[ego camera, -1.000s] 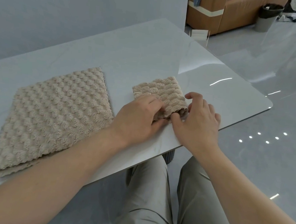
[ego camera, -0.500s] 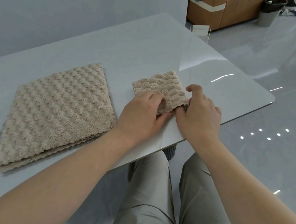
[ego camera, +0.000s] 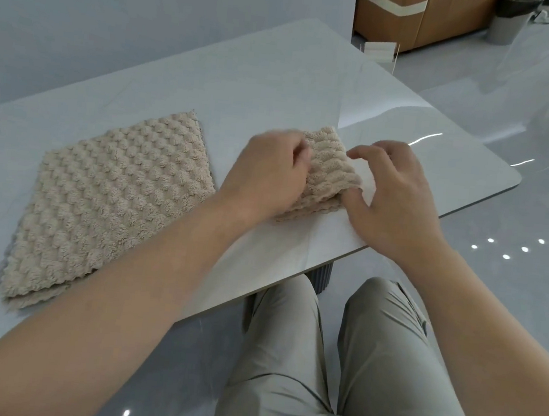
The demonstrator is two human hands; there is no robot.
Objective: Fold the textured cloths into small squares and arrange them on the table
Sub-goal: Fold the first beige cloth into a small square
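A small folded beige bubble-textured cloth [ego camera: 327,176] lies near the table's front edge, its layered edge facing me. My left hand [ego camera: 266,173] grips its left side, fingers curled over the top. My right hand [ego camera: 393,193] holds its right side, thumb pressed at the near corner. The cloth's far corner looks lifted and blurred. To the left, a larger stack of unfolded beige textured cloths [ego camera: 111,197] lies flat on the white table [ego camera: 245,83].
The table's rounded right corner [ego camera: 513,178] and front edge run close by my hands. A grey wall stands behind the table. Brown boxes [ego camera: 418,23] and a grey bin [ego camera: 509,25] sit on the glossy floor at the back right.
Both hands have shifted further over the small cloth and drawn its sides up, so it looks bunched and partly raised instead of lying flat. The large stack has not moved.
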